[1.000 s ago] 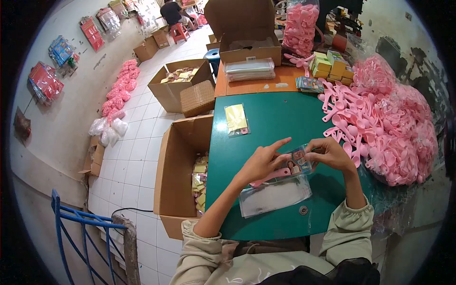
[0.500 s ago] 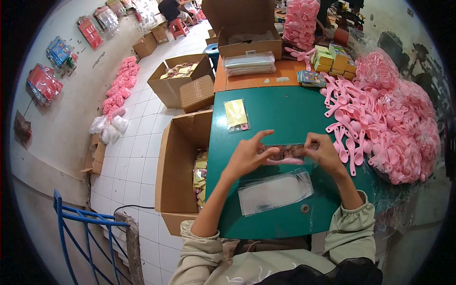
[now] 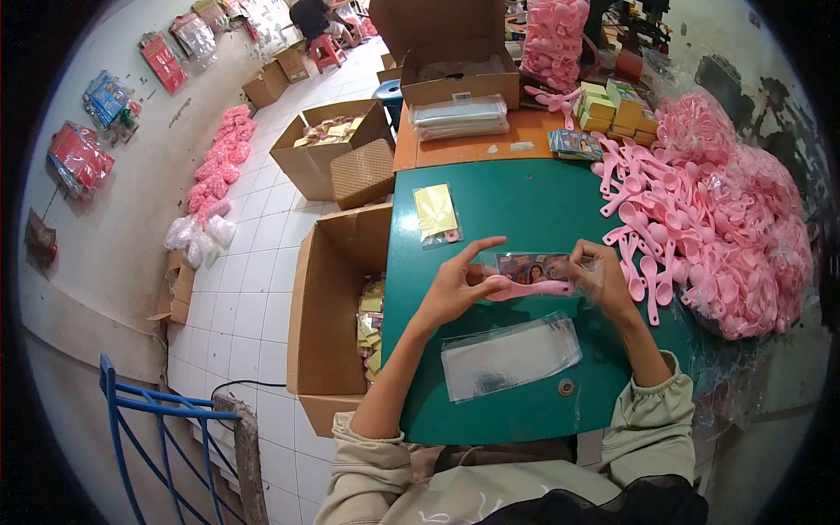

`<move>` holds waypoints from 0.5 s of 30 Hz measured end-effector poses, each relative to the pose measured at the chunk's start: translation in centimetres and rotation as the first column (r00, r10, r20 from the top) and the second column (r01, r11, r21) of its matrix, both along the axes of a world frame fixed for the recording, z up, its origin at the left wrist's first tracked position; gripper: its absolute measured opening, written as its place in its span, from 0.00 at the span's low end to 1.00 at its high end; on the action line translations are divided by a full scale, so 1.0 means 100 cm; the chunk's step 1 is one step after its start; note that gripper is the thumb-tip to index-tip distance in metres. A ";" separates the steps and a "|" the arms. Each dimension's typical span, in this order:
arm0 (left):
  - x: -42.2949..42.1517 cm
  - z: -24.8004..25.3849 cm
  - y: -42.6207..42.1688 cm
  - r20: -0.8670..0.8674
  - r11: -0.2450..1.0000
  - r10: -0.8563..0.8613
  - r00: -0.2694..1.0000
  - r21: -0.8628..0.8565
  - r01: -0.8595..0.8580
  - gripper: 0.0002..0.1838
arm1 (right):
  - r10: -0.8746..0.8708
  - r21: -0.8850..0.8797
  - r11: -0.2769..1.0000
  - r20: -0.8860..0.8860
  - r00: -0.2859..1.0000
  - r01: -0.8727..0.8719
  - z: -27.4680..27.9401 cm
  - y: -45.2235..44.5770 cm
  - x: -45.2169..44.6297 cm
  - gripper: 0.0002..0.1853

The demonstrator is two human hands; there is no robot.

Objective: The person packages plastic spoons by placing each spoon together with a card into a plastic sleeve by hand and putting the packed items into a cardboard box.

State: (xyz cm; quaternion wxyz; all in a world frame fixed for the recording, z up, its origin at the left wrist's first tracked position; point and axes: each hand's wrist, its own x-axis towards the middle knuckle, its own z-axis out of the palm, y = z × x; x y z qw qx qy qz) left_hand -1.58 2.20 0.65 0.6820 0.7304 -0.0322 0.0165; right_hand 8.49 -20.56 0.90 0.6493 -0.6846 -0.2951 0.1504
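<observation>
Between my hands, above the green table (image 3: 516, 197), is a clear plastic bag (image 3: 573, 293) with a printed card (image 3: 530, 267) and a pink spoon (image 3: 535, 289) in it. My left hand (image 3: 457, 284) pinches the left end, by the spoon's bowl, with its index finger stretched out. My right hand (image 3: 602, 278) is closed on the bag's right end. Just below lies a stack of clear plastic bags (image 3: 512, 357). A packed bag with a yellow card (image 3: 435, 213) rests on the table farther up to the left.
Loose pink spoons (image 3: 647, 227) and a large bagged heap of them (image 3: 748, 236) cover the table's right side. Small card stacks (image 3: 573, 144) stand behind. An open cardboard box (image 3: 328, 306) with packed bags adjoins the left edge. A person (image 3: 313, 19) sits far back.
The bag has turned slightly so the card and spoon show more clearly. My right hand has shifted a little at the bag's right end; my left hand is nearly still.
</observation>
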 end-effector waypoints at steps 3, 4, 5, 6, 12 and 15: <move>0.002 -0.003 0.004 -0.020 1.000 0.018 1.000 -0.003 -0.018 0.27 | 0.032 -0.098 0.994 -0.063 0.997 -0.038 0.005 -0.002 0.002 0.12; 0.002 -0.004 0.006 -0.030 1.000 0.025 0.999 0.009 -0.024 0.27 | 0.036 -0.097 0.995 -0.042 0.998 -0.040 0.005 -0.003 0.003 0.12; 0.003 -0.005 0.007 -0.032 1.000 0.025 0.999 -0.006 -0.025 0.27 | 0.042 -0.096 0.994 -0.020 0.999 -0.043 0.006 -0.005 0.005 0.11; 0.003 -0.005 0.007 -0.034 0.999 0.026 0.999 -0.022 -0.027 0.26 | 0.047 -0.095 0.994 0.002 0.999 -0.047 0.007 -0.006 0.006 0.11; 0.006 -0.011 0.005 0.003 1.000 0.021 1.000 -0.009 -0.021 0.25 | 0.120 -0.085 0.988 -0.103 0.988 -0.128 0.020 0.000 -0.004 0.10; 0.007 -0.012 0.005 -0.002 0.999 0.006 1.000 -0.045 -0.006 0.26 | 0.132 -0.107 0.984 -0.115 0.984 -0.145 0.016 0.000 -0.003 0.12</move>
